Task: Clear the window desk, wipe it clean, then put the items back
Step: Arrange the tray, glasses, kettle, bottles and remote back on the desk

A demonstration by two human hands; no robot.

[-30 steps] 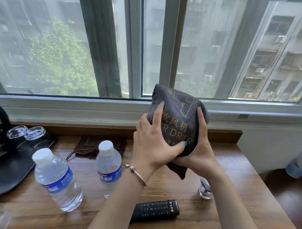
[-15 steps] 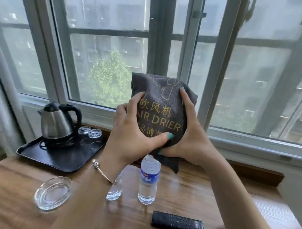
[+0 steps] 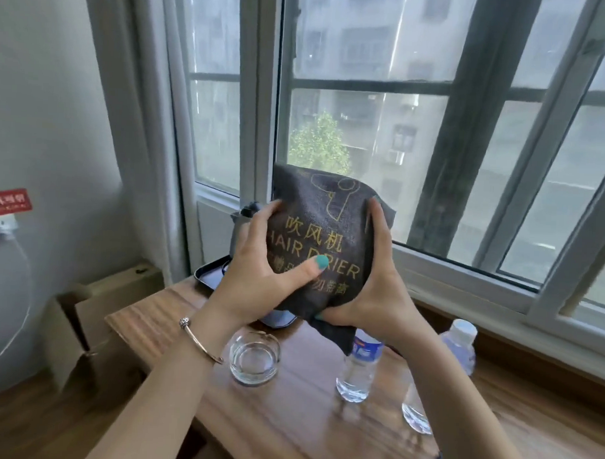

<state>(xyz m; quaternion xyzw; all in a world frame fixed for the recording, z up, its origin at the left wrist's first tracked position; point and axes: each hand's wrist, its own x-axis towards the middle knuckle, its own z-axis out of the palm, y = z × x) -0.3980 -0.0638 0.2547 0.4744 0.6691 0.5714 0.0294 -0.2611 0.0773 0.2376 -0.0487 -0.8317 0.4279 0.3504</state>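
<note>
A dark grey hair drier bag (image 3: 332,227) with gold lettering is held up in the air above the wooden window desk (image 3: 287,421). My left hand (image 3: 261,276) grips its left side, thumb across the front. My right hand (image 3: 377,293) grips its right side and bottom edge. On the desk below stand a glass ashtray (image 3: 254,358) and two water bottles, one upright (image 3: 359,368) and another partly behind my right arm (image 3: 458,348). A black tray (image 3: 208,277) with a kettle (image 3: 241,227) sits behind my left hand, mostly hidden.
The window frame and sill (image 3: 464,279) run along the desk's far side. A cardboard box (image 3: 95,318) stands on the floor left of the desk. A wall socket with a white cable (image 3: 1,225) is at the far left.
The view has swung left, so the desk's left end, wall and box show and the remote is out of view. Both hands still hold the bag up.
</note>
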